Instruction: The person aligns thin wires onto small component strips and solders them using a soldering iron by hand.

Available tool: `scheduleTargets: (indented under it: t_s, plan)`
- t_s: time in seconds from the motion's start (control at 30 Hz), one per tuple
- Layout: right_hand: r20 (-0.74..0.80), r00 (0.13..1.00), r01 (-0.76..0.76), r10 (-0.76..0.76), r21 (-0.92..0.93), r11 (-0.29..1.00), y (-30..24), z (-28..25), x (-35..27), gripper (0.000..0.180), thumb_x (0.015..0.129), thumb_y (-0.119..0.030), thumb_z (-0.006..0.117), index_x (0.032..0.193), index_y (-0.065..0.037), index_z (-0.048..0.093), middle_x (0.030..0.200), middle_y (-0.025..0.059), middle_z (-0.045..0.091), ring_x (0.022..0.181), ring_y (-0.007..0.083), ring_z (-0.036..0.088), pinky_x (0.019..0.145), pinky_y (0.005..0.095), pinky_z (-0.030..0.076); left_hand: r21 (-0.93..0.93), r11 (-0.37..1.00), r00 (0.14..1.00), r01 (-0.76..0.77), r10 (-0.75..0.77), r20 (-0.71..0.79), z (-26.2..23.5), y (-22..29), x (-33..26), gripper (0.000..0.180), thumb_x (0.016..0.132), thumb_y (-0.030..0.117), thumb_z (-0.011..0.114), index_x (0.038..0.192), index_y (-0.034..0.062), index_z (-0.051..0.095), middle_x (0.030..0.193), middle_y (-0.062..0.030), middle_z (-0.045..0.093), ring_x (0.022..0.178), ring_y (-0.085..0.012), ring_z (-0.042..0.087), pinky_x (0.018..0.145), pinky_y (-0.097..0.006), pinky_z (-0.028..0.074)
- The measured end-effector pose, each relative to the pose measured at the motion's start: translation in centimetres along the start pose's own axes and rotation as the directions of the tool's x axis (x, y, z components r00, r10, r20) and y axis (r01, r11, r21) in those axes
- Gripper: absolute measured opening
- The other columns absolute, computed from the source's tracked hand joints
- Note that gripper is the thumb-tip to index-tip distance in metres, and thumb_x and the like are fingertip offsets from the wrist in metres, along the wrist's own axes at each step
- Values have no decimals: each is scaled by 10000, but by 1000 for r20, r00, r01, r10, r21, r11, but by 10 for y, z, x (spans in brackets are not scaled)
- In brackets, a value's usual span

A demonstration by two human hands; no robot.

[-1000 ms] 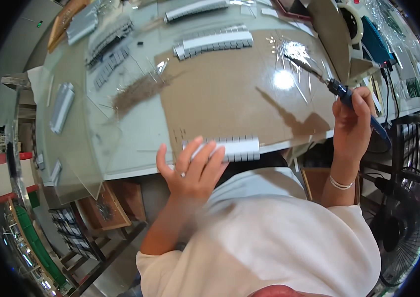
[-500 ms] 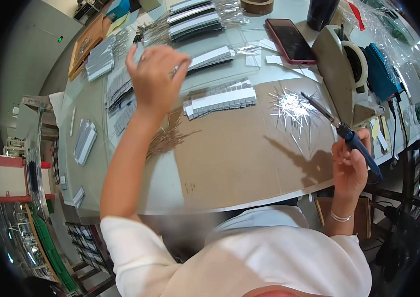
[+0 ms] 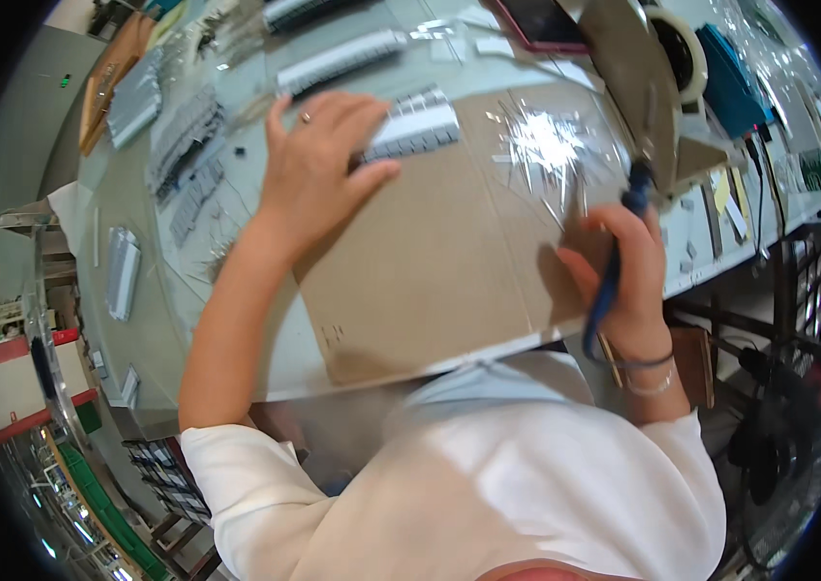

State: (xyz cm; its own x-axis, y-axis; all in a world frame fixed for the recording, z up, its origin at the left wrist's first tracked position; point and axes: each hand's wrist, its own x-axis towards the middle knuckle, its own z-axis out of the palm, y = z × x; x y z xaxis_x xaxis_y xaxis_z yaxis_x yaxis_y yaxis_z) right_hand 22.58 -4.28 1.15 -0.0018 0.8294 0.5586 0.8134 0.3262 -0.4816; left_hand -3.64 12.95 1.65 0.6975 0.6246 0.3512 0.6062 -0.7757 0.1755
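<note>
My left hand reaches over the near end of a row of small grey and white pieces on the cardboard sheet. Its fingers are apart, with thumb and forefinger on either side of the row's left end; I cannot tell whether they touch it. In my right hand is a soldering iron with a blue handle, its front end pointing away from me and blurred. A dark cord hangs from the handle by my wrist. Shiny thin metal pins lie scattered on the cardboard between the two hands.
Behind the cardboard are more grey-white rows and a phone. A tape dispenser and a blue box stand at the right. Bundles of grey strips lie at the left. Wire leads lie beside my left forearm.
My left hand has come down to the row of pieces. My right hand has moved slightly left and up with the soldering iron, which now points more straight away. The whole view has shifted.
</note>
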Motion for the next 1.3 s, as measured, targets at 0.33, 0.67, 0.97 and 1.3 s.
scheduleTargets:
  t_s: [0.33, 0.67, 0.97, 1.3]
  plan:
    - [-69, 998, -1, 2, 9, 1000, 1, 1, -10, 321, 707, 117, 606, 985, -41, 583, 842, 72, 609, 680, 280, 508, 620, 367, 434, 36, 999, 998, 36, -33, -56, 1, -10, -3, 441, 802, 226, 729, 1219, 139, 614, 1102, -30, 682, 1144, -197, 583, 1101, -496, 215]
    - [38, 995, 89, -97, 174, 981, 5, 1, -44, 378, 659, 109, 640, 1006, -34, 592, 922, 80, 673, 731, 273, 550, 649, 357, 457, -59, 994, 992, 89, -94, -86, -10, 8, -24, 470, 805, 185, 726, 1256, 156, 596, 1173, -13, 669, 1144, -179, 585, 1125, -461, 189]
    - [-34, 993, 116, -111, 319, 941, -10, 24, -19, 309, 727, 138, 588, 992, -19, 582, 868, 87, 620, 698, 276, 538, 620, 338, 449, -5, 998, 998, 62, -62, -19, -26, 92, -85, 404, 749, 204, 745, 1128, 95, 657, 1063, -32, 671, 1089, -223, 595, 1104, -503, 200]
    - [-53, 982, 189, -182, 296, 936, -11, 29, -14, 258, 737, 132, 601, 949, -14, 609, 859, 90, 641, 682, 267, 555, 595, 326, 447, 42, 983, 983, 177, -178, 35, -12, 130, -107, 418, 720, 210, 757, 1113, 100, 661, 1235, -39, 586, 1179, -227, 515, 1077, -544, 227]
